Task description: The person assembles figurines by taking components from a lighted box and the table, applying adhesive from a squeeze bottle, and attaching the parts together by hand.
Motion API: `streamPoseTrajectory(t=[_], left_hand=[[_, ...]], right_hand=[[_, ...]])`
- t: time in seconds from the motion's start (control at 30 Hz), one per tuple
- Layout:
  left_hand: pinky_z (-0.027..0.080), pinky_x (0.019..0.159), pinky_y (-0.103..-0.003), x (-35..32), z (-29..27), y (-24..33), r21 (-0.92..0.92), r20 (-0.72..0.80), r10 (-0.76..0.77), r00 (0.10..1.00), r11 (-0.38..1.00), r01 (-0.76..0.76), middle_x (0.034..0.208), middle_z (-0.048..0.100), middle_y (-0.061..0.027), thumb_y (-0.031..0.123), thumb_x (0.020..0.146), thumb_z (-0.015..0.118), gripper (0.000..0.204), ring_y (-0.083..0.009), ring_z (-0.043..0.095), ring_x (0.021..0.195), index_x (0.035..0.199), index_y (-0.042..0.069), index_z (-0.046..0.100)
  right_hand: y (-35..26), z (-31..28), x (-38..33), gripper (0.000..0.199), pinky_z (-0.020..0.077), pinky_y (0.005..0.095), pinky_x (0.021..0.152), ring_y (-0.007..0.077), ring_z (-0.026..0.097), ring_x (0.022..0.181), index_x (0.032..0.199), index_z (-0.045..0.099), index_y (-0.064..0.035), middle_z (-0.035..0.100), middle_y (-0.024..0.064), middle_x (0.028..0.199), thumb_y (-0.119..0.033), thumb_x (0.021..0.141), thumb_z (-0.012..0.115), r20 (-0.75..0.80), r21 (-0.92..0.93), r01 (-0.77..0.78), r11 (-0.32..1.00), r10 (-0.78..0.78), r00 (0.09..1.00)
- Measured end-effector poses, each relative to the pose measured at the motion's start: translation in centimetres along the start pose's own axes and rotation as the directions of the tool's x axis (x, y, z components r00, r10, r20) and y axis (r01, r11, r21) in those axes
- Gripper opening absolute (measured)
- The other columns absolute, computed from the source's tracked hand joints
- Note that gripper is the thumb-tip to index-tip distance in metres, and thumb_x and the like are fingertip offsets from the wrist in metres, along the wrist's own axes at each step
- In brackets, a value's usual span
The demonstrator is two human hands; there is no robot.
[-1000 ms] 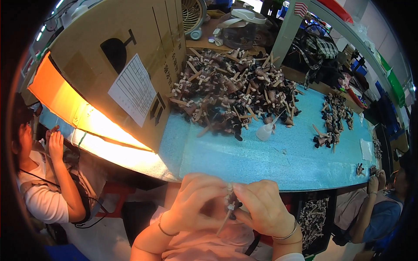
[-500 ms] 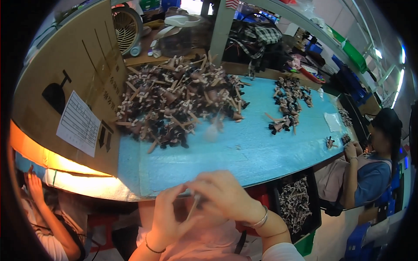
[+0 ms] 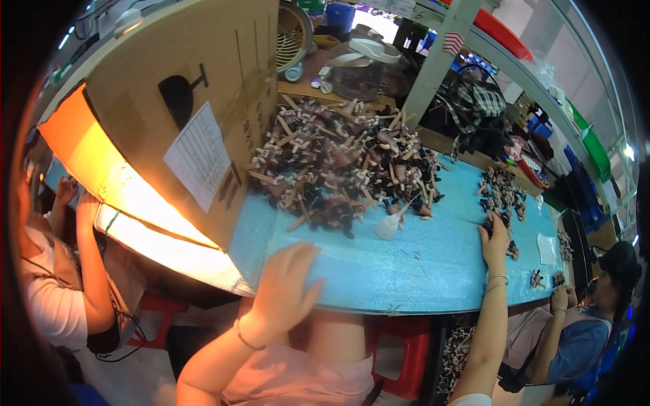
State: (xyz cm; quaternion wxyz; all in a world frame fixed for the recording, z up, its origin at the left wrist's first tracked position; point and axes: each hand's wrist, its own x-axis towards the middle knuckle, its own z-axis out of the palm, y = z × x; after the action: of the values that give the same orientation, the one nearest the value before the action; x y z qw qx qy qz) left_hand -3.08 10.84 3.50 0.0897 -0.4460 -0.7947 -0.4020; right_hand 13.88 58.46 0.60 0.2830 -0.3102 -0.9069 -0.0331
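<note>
Right hand (image 3: 496,238) is laid with fingers spread on the small heap of dark figurine parts (image 3: 502,198) at the blue table's (image 3: 420,264) right; left hand (image 3: 288,284) hovers open, empty, at the near edge; one piece is best pinched singly.
</note>
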Motion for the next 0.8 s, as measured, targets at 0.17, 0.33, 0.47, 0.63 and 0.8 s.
streamPoseTrajectory(t=[0.17,0.33,0.47,0.63,0.8], left_hand=[[0.039,0.083,-0.040,3.6,-0.9,-3.1,0.243,-0.193,0.001,0.981,0.969,0.047,0.103,0.049,-0.0166,0.009,0.075,0.063,0.040,-0.0341,0.048,0.096,0.111,-0.001,0.048],[0.042,0.078,-0.039,8.6,-0.6,-3.3,0.252,-0.203,-0.128,0.971,0.951,0.178,0.097,0.052,-0.0176,0.016,0.077,0.064,0.042,-0.0341,0.052,0.089,0.112,-0.002,0.048],[0.045,0.074,-0.038,9.6,0.3,-5.5,0.315,-0.118,-0.186,0.975,0.924,0.215,0.089,0.057,-0.0164,0.020,0.076,0.067,0.039,-0.0342,0.055,0.083,0.105,-0.001,0.052],[0.044,0.073,-0.037,7.4,-0.6,-4.3,0.150,-0.204,-0.007,0.979,0.988,0.038,0.090,0.059,-0.0132,0.014,0.075,0.066,0.028,-0.0317,0.055,0.083,0.097,0.001,0.056],[0.043,0.073,-0.033,3.0,-2.1,-3.1,0.425,-0.251,0.264,0.931,0.895,-0.139,0.091,0.062,-0.0062,0.007,0.070,0.066,0.029,-0.0243,0.057,0.083,0.098,0.005,0.061]], right_hand=[[-0.9,-0.5,1.1,0.057,0.0273,0.0482,0.098,0.0321,0.044,0.118,0.129,0.044,-0.0104,0.050,0.0129,0.125,-0.030,0.078,0.064,0.052,-0.244,-0.160,0.956,0.178,0.983],[-13.3,-3.4,-0.6,0.053,0.0427,0.0362,0.081,0.0270,0.054,0.097,0.124,0.045,-0.0034,0.055,0.0151,0.113,-0.016,0.077,0.066,0.068,0.356,0.122,0.926,-0.156,0.985],[-23.3,-3.8,-3.4,0.048,0.0461,0.0273,0.062,0.0169,0.055,0.073,0.116,0.050,-0.0020,0.058,0.0104,0.096,-0.017,0.075,0.070,0.261,0.693,-0.001,0.721,-0.250,0.932],[-25.0,-2.0,-3.3,0.037,0.0446,0.0278,0.059,0.0166,0.051,0.065,0.103,0.052,-0.0001,0.055,0.0089,0.087,-0.016,0.075,0.070,0.288,0.672,0.032,0.740,-0.301,0.909],[-25.1,-2.3,-4.0,0.028,0.0468,0.0279,0.064,0.0153,0.058,0.075,0.098,0.053,0.0015,0.059,0.0103,0.092,-0.013,0.078,0.067,0.270,0.760,-0.061,0.647,-0.228,0.936]])
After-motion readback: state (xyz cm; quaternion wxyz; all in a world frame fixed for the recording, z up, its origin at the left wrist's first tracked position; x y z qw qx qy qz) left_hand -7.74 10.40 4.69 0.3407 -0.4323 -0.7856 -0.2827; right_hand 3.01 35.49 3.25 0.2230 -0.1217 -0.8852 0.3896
